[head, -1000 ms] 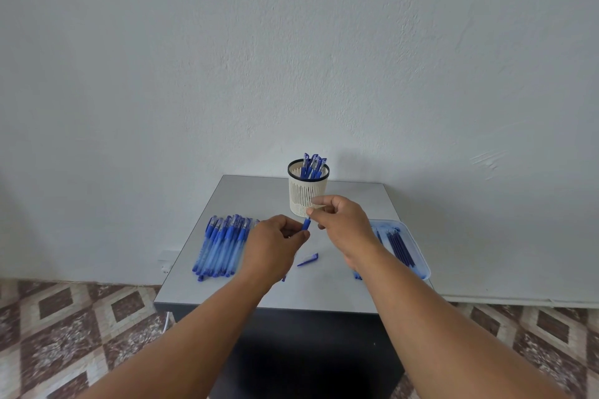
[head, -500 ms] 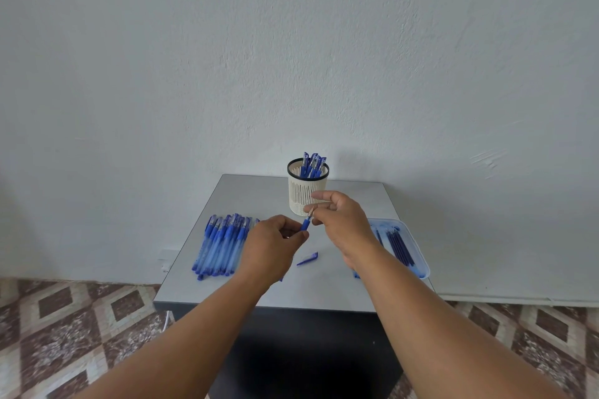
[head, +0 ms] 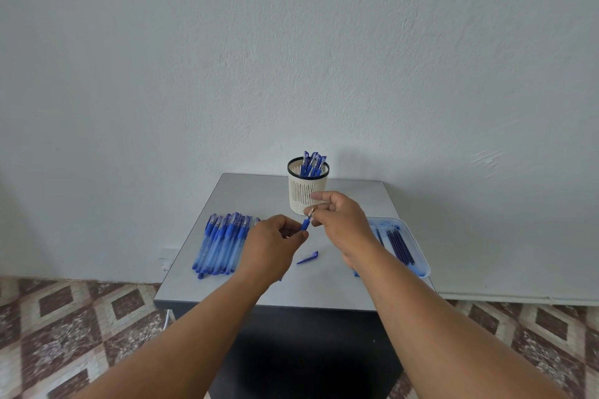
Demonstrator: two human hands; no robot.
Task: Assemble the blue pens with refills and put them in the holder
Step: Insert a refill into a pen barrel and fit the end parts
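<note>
My left hand (head: 270, 243) grips the barrel of a blue pen (head: 305, 223) above the middle of the grey table (head: 330, 285). My right hand (head: 340, 220) pinches the clear tip end of that same pen. A loose blue cap (head: 308, 258) lies on the table just below the hands. Behind them stands a white mesh holder (head: 304, 193) with several blue pens (head: 312, 162) upright in it. A row of several blue pens (head: 222, 244) lies at the left. A pale blue tray (head: 418, 248) at the right holds several dark refills (head: 400, 244).
The small table stands against a white wall (head: 291, 58). Its front edge is near my forearms, with patterned floor tiles (head: 81, 327) on both sides. The tray reaches the table's right edge.
My right hand's fingers have shifted slightly at the pen's tip, with the forefinger lifting. The left hand keeps its hold in about the same place.
</note>
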